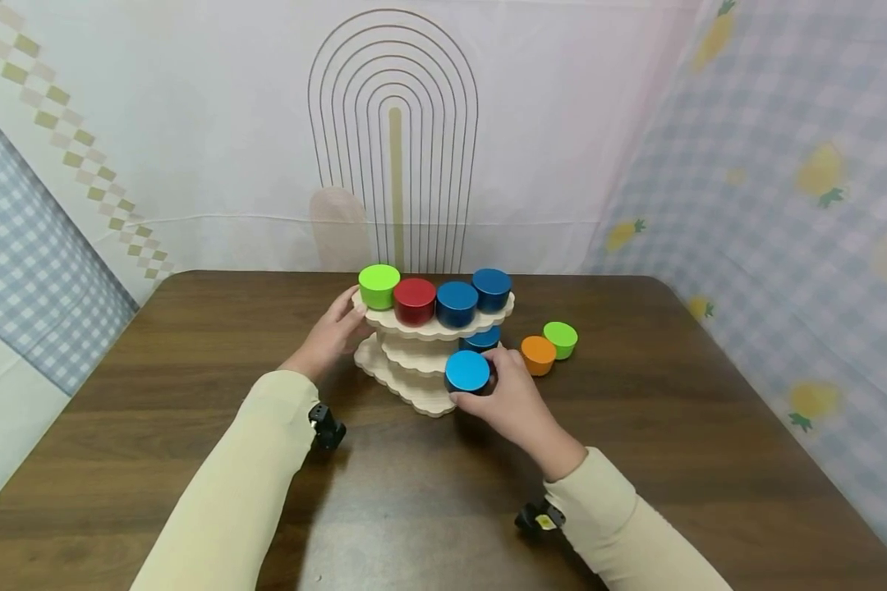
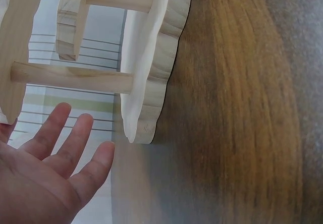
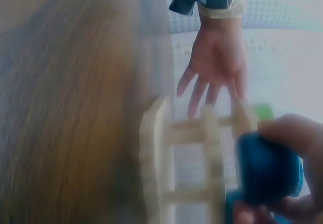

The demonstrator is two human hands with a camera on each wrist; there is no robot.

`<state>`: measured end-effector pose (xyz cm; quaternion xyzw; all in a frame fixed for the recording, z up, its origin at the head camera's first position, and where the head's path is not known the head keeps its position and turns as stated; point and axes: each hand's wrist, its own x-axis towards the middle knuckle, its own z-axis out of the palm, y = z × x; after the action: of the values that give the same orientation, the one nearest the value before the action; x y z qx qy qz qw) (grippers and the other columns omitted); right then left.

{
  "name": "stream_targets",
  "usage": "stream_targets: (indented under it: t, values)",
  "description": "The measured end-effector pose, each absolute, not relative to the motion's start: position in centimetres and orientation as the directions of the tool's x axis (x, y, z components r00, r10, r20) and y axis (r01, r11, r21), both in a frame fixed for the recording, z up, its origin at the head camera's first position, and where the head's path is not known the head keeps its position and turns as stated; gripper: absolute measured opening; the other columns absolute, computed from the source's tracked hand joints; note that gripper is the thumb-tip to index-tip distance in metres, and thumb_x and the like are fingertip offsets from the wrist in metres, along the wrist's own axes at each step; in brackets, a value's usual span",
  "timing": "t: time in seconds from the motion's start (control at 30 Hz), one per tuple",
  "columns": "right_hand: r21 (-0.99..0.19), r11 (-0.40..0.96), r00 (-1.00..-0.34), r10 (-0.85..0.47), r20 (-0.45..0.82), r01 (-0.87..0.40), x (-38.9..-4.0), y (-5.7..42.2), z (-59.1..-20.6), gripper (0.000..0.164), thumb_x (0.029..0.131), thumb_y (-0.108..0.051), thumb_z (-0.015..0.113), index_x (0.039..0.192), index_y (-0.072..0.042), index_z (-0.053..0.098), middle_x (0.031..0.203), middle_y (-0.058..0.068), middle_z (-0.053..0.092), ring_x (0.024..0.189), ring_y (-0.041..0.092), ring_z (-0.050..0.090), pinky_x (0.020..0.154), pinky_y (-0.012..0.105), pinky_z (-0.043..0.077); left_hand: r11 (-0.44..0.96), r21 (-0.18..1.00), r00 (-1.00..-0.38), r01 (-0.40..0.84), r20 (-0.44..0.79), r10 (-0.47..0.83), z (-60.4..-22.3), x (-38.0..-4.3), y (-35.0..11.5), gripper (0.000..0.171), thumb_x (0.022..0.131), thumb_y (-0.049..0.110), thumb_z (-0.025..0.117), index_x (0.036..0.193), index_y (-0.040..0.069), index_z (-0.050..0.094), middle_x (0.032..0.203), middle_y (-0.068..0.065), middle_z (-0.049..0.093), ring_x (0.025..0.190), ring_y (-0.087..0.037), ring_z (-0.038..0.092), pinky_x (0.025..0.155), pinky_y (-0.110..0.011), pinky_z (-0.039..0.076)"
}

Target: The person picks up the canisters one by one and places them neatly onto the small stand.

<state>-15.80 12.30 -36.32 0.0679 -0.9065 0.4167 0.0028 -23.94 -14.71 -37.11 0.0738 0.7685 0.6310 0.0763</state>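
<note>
Currently the right hand (image 1: pixel 513 400) pinches a blue block (image 1: pixel 467 371) between thumb and fingers at the stand's (image 1: pixel 406 379) front right. The left hand (image 1: pixel 333 332) touches the top tier's left edge, 3 fingers spread. Up there sit 1 green block (image 1: pixel 379 287), 1 red block (image 1: pixel 415 302) and 2 more blue ones. Orange (image 1: pixel 538 355) and green (image 1: pixel 560 340) blocks rest on the tabletop (image 1: pixel 680 394), right.
</note>
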Motion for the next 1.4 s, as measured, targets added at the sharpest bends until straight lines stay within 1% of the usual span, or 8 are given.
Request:
stream_targets:
  t: [0.17,0.37,0.5,0.57,0.77,1.0,1.23,1.4]
  values:
    - [-0.767,0.624,-0.987,-0.134,0.083,-0.149,-15.7,11.1,-36.4,0.060,0.074,-0.022,0.084,0.121,0.001,0.052,0.126,0.017,0.047,0.112,0.030,0.047,0.091,0.046,0.047,0.185,0.983,-0.976,0.018,-0.023,0.214,-37.2,-23.9,-14.8,0.060,0.105,0.030,0.036,0.156,0.015,0.008,0.155,-0.024,0.023,0.134,-0.047,0.036,0.106,-0.062,0.030]
    - [-0.767,0.618,-0.982,-0.165,0.088,-0.173,-15.8,9.6,-36.4,0.059,0.074,-0.022,0.084,0.118,0.002,0.053,0.116,0.015,0.050,0.103,0.028,0.048,0.082,0.040,0.048,0.169,0.985,-0.975,0.013,-0.025,0.221,-37.2,-23.9,-14.9,0.060,0.105,0.030,0.037,0.156,0.016,0.008,0.155,-0.024,0.024,0.136,-0.046,0.034,0.108,-0.061,0.028]
    - [-0.767,0.616,-0.981,-0.172,0.091,-0.179,-15.9,8.7,-36.1,0.056,0.074,-0.022,0.083,0.116,0.001,0.054,0.114,0.014,0.050,0.103,0.027,0.047,0.081,0.040,0.048,0.171,0.985,-0.975,0.015,-0.024,0.221,-37.2,-23.9,-14.9,0.060,0.105,0.030,0.037,0.156,0.016,0.008,0.153,-0.025,0.027,0.135,-0.046,0.035,0.107,-0.060,0.029]
    - [-0.768,0.615,-0.980,-0.176,0.089,-0.180,-16.0,8.3,-36.1,0.056,0.075,-0.022,0.083,0.116,0.001,0.054,0.114,0.015,0.049,0.104,0.027,0.046,0.082,0.041,0.048,0.174,0.985,-0.975,0.017,-0.022,0.222,-37.2,-23.9,-14.9,0.061,0.105,0.031,0.037,0.156,0.016,0.008,0.153,-0.025,0.027,0.135,-0.045,0.035,0.107,-0.060,0.029]
    - [-0.774,0.614,-0.983,-0.170,0.063,-0.156,-16.3,7.2,-36.2,0.057,0.075,-0.024,0.083,0.118,0.000,0.055,0.116,0.014,0.049,0.108,0.027,0.045,0.085,0.043,0.048,0.192,0.981,-0.974,0.007,-0.037,0.222,-37.2,-23.9,-15.0,0.061,0.105,0.035,0.036,0.157,0.018,0.008,0.157,-0.021,0.020,0.137,-0.043,0.033,0.109,-0.059,0.027]
    - [-0.745,0.649,-0.986,-0.148,0.076,-0.155,-16.5,6.4,-36.3,0.057,0.075,-0.028,0.083,0.117,-0.001,0.057,0.115,0.014,0.050,0.107,0.027,0.047,0.086,0.044,0.048,0.186,0.983,-0.976,-0.004,-0.044,0.212,-37.2,-24.0,-14.9,0.060,0.105,0.034,0.036,0.156,0.017,0.009,0.157,-0.022,0.021,0.136,-0.044,0.034,0.108,-0.059,0.029]
    - [-0.710,0.694,-0.992,-0.114,0.052,-0.117,-16.6,5.8,-35.9,0.062,0.075,-0.031,0.083,0.123,0.000,0.056,0.118,0.016,0.049,0.106,0.029,0.051,0.089,0.046,0.049,0.207,0.978,-0.977,-0.012,-0.055,0.205,-37.1,-24.1,-15.0,0.060,0.105,0.036,0.036,0.156,0.019,0.010,0.157,-0.021,0.022,0.136,-0.043,0.035,0.109,-0.058,0.028]
    - [-0.689,0.717,-0.994,-0.095,0.055,-0.107,-16.8,5.7,-35.9,0.064,0.076,-0.034,0.082,0.124,-0.001,0.057,0.120,0.017,0.050,0.106,0.030,0.053,0.091,0.047,0.049,0.206,0.979,-0.977,-0.006,-0.050,0.210,-37.3,-24.2,-14.9,0.061,0.105,0.036,0.036,0.156,0.018,0.009,0.155,-0.023,0.023,0.136,-0.045,0.035,0.108,-0.059,0.029]
